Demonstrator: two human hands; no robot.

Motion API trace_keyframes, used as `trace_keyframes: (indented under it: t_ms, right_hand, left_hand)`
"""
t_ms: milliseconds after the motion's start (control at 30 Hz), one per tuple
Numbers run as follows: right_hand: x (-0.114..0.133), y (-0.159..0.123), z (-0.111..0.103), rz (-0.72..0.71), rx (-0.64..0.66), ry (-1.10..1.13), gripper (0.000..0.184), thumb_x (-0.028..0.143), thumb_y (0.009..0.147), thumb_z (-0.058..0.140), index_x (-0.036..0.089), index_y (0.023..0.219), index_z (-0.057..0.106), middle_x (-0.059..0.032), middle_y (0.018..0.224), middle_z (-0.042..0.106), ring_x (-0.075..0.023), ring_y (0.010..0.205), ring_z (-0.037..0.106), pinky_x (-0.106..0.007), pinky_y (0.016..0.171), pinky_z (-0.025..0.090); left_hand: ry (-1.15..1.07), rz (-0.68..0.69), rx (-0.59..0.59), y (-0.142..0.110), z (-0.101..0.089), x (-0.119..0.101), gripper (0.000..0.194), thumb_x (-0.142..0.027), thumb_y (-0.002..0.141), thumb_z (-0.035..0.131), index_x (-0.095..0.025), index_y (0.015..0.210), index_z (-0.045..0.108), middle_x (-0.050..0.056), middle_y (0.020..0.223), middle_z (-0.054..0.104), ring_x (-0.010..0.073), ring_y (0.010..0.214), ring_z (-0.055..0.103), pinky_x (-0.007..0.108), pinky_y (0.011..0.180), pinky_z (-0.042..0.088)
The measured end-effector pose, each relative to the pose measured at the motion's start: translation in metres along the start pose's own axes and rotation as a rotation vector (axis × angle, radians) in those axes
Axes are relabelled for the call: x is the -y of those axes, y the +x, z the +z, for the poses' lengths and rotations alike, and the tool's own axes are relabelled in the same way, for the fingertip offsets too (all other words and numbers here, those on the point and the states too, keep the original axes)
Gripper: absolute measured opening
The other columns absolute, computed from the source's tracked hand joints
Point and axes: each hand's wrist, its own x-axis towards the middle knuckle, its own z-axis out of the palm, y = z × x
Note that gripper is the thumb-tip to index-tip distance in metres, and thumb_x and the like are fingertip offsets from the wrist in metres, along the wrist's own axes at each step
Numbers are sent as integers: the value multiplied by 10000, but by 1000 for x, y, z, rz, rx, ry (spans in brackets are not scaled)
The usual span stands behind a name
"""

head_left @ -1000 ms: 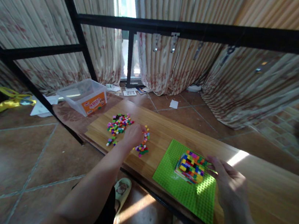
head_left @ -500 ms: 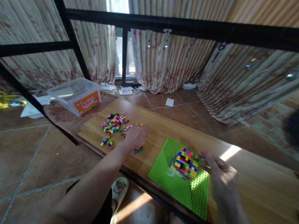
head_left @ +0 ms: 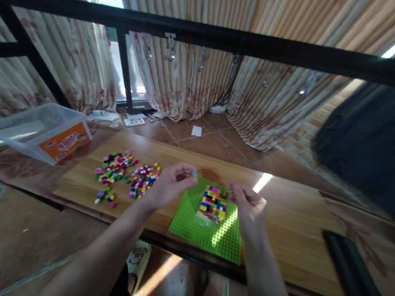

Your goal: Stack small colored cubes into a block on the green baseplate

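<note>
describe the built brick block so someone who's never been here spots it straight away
Find the long wooden board in front of the striped curtains. On it lies a bright green studded baseplate. The brick block is the multicoloured stack on that plate, its pieces joined into one compact shape, unlike the loose bricks scattered to the left.

Carries the left hand (head_left: 172, 183) away from the loose-brick cluster (head_left: 144, 179) and over to the far left corner of the green baseplate (head_left: 187, 220), much nearer the right hand (head_left: 252, 208) than half a second ago. Now shows a small blue-and-green piece (head_left: 194, 172) pinched at the left fingertips. Leaves that cluster, partly covered before, in plain sight. Also turns the view rightward, shifting the clear box (head_left: 40, 132) toward the left edge and revealing far more of the black bar-shaped object (head_left: 354, 273) and the large dark shape (head_left: 381, 149).
</note>
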Motion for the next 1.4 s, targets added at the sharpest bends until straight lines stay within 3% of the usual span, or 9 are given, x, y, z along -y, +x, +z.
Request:
trace_keyframes:
  t_ms: [100,200,333,467,767,900,1067,1167,1400]
  right_hand:
    - [6,-3,6,-58,44,9,258,420,736,708,189,847,743,-50,792,741,-150,654,640,-301,638,540]
    - [10,-6,6,-215,119,-51,181,358,779,681,226,890,738,-41,869,739,-170,785,664,-330,742,542]
    - [16,-12,1,-398,211,-190,168,285,841,622,279,972,727,-33,950,710,-172,869,650,-334,778,527]
    - [19,-16,-2,-449,256,-237,206,250,865,599,299,1031,711,-34,994,685,-167,912,637,-319,782,516]
    - [13,-15,0,-401,256,-232,137,273,819,644,264,935,717,-30,935,684,-160,837,639,-306,739,521]
    - [14,-13,-1,-310,203,-103,94,292,782,668,233,852,686,-26,862,697,-156,781,643,-314,719,531]
    - [19,-8,-11,-203,26,-16,105,309,739,674,213,771,647,7,655,658,-129,597,608,-290,595,519]
    - [19,-5,-18,-160,8,6,92,297,727,668,213,753,639,29,587,619,-108,537,574,-264,547,488]
    - [16,-4,-21,-38,21,51,136,300,670,705,196,734,647,4,668,673,-127,559,634,-285,559,532]
  left_hand:
    - [-322,-121,77,-5,21,-9,304,-258,729,733,-151,993,630,44,926,687,126,815,655,242,744,497]
    - [-496,-210,99,-8,34,-16,288,-214,718,743,-147,985,658,53,959,702,117,831,658,235,783,495]
    - [-597,-271,150,-9,44,-19,279,-151,706,732,-142,982,691,57,930,717,119,813,662,242,798,497]
    - [-596,-277,213,-9,47,-18,270,-129,716,705,-148,985,718,68,962,723,127,828,665,259,819,497]
    - [-487,-252,265,-8,47,-14,343,-130,738,689,-174,1078,684,71,1028,702,120,830,650,224,737,484]
    - [-464,-257,252,-7,46,-16,365,-136,726,690,-164,1090,675,74,1002,705,112,787,644,212,692,467]
    - [-410,-293,38,-3,40,-14,281,-109,721,629,-126,995,687,71,897,714,79,657,594,200,606,426]
    - [-362,-303,-93,1,36,-11,235,-80,705,587,-111,912,694,57,824,701,68,608,567,193,568,399]
    - [-335,-344,-132,3,36,-7,198,-93,703,588,-112,866,700,50,792,695,68,587,557,188,542,385]
